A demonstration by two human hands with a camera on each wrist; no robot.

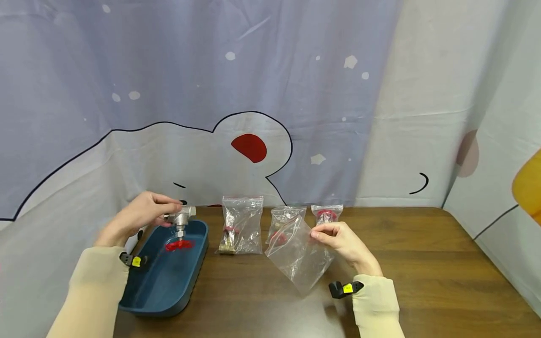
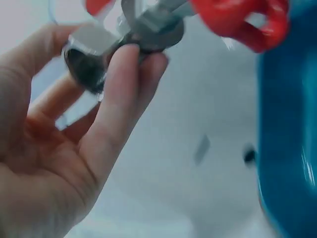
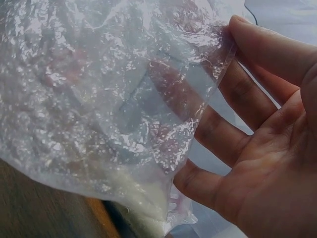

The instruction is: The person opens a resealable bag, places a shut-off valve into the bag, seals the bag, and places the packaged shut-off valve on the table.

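My left hand (image 1: 145, 211) grips a silver metal valve (image 1: 181, 220) by its body, over the far part of a blue tray (image 1: 169, 281). The valve's red handwheel (image 1: 179, 245) points down toward the tray. Close up in the left wrist view, fingers and thumb hold the valve body (image 2: 94, 49), with the red wheel (image 2: 242, 20) at the top. On the other side, my right hand (image 1: 344, 241) pinches a clear plastic bag (image 1: 300, 258) by its edge. The bag hangs flat and slanted, and in the right wrist view several fingers show behind its film (image 3: 124, 99).
Along the back of the wooden table (image 1: 422, 263) lie clear zip bags: one with a brass, red-handled valve (image 1: 241, 225), another (image 1: 287, 216) partly behind the held bag, and a third (image 1: 327, 213) with a red part. A patterned curtain (image 1: 296, 94) hangs behind the table.
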